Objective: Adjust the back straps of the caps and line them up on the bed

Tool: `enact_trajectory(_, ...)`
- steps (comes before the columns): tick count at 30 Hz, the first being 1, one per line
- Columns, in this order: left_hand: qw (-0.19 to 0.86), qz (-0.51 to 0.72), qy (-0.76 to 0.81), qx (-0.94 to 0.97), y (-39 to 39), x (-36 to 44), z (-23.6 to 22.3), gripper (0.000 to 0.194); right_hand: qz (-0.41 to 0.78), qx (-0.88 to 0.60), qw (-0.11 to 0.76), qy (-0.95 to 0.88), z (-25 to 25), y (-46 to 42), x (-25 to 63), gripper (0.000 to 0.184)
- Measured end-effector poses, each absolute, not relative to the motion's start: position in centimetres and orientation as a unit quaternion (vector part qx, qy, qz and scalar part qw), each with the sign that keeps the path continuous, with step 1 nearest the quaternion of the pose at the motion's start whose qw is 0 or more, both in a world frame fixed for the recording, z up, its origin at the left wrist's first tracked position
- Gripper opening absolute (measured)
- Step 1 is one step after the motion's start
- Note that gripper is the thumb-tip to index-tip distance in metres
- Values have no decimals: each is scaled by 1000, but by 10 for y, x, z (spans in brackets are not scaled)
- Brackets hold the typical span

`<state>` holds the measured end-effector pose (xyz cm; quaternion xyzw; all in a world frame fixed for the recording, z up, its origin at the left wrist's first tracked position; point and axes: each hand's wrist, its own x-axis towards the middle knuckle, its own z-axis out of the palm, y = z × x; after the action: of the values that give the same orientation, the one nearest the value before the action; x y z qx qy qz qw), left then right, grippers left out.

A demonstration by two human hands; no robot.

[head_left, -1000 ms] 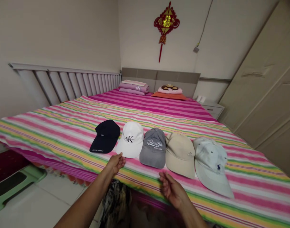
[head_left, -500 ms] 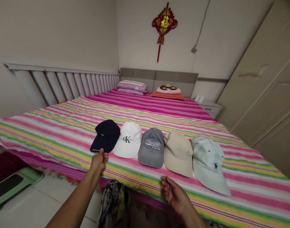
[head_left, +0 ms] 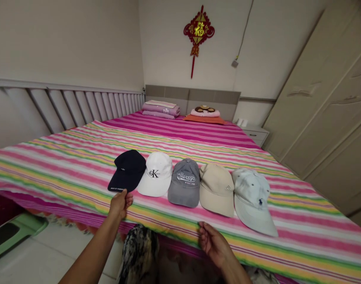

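Note:
Five baseball caps lie in a row on a striped bedspread. From the left they are a navy cap, a white cap with a black CK logo, a grey cap with "Always" lettering, a beige cap, and a pale washed cap with a small navy logo. My left hand has its fingers bunched at the navy brim, and the brim lies flat. My right hand rests at the bed's near edge below the beige cap, its fingers apart and empty.
Folded pink bedding and a small orange-and-pink pile lie by the headboard. A slatted radiator runs along the left wall. A wardrobe stands at right, a green stool on the floor at lower left.
My left hand has moved left, from the white cap's front to the navy cap's brim. The whole scene has shifted left in the view. My right hand stays near the bed's edge.

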<state>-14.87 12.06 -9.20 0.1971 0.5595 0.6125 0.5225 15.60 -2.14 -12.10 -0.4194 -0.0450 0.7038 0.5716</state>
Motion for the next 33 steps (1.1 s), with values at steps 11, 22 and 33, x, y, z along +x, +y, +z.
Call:
enact_trajectory(11,553,413,566,452,18,-82,-146,22,659,-508,540,-122,-125,-44,136,30)
enact_trajectory(22,447,508,532,509,-12,-67,-41,45,-102,-575,489,-648,-38,-91,154,60)
enact_trajectory(33,360,522,521,571,-16,-67,-33,49,-208,-565,524,-603,-4,-109,162,16)
